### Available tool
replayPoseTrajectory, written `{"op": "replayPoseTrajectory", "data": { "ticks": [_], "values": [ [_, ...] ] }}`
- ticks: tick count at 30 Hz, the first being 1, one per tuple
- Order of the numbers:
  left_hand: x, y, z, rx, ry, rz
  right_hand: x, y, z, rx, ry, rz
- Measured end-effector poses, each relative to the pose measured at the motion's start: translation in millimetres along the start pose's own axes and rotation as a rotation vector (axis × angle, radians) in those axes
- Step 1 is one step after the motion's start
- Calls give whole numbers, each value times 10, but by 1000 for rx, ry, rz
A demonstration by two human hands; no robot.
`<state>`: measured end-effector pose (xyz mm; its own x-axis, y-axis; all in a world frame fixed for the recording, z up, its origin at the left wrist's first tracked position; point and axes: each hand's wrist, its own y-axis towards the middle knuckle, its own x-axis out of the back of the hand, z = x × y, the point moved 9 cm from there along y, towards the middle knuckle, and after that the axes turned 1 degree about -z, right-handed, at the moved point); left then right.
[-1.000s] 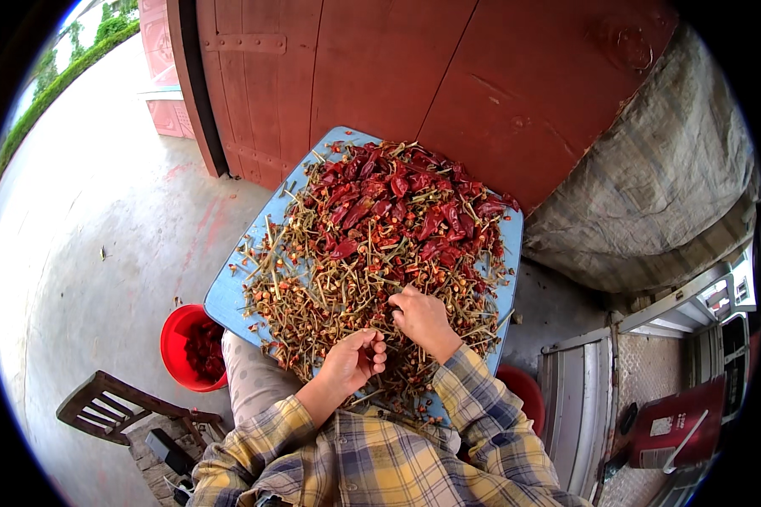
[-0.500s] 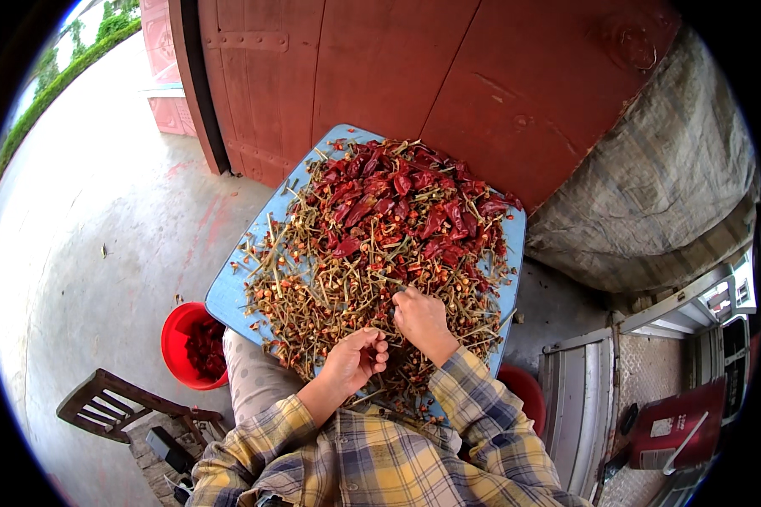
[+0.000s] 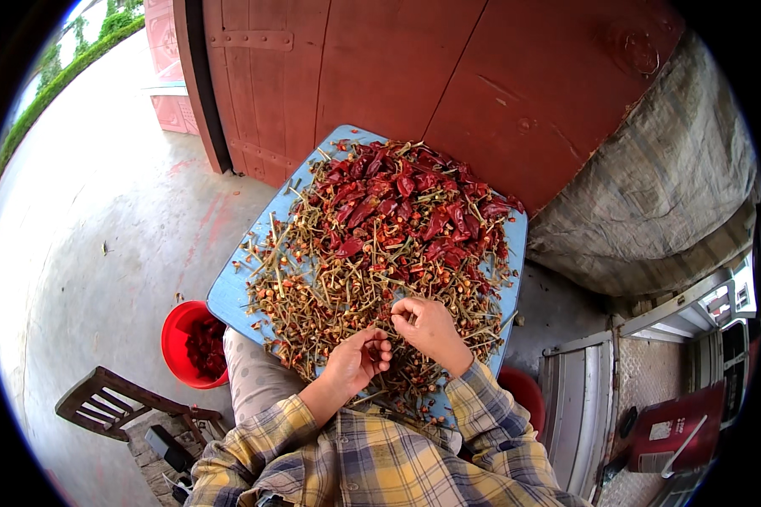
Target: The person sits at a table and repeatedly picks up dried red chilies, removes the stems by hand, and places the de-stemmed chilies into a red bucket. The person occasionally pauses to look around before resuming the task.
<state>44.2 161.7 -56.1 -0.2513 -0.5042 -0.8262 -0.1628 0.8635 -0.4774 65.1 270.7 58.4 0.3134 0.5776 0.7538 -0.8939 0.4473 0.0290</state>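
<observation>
A pale blue board [image 3: 228, 296] carries a wide heap of dried chilli stems and bits [image 3: 304, 287], with dark red dried chillies [image 3: 364, 194] gathered at the far side. My left hand [image 3: 357, 362] is curled above the near part of the heap, thumb and forefinger together; anything between them is too small to make out. My right hand [image 3: 424, 331] is just right of it over the stems, fingertips pinched at a small piece that I cannot make out.
A red bucket [image 3: 179, 346] with chillies stands at lower left beside a wooden chair [image 3: 110, 397]. A second red container [image 3: 524, 389] is half hidden at right. A red door [image 3: 507, 76], covered bundle [image 3: 643, 177] and metal cart [image 3: 583, 397] surround the board.
My right hand has moved slightly down and right, and its fingertips now show bent in a pinch. My left hand stays nearly in place.
</observation>
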Motion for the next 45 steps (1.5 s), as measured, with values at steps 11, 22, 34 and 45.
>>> {"op": "replayPoseTrajectory", "data": {
  "ticks": [11,22,34,45],
  "values": [
    [-43,-8,18,16,-38,-3,-224,125,-73,239,-298,42],
    [-84,-28,36,-3,4,27,96,-158,-211,91,-450,44],
    [-49,-6,30,-13,-9,47,368,-135,-170,83,-353,-134],
    [-43,-35,73,13,66,14,-74,-14,43,220,-342,11]
  ]
}}
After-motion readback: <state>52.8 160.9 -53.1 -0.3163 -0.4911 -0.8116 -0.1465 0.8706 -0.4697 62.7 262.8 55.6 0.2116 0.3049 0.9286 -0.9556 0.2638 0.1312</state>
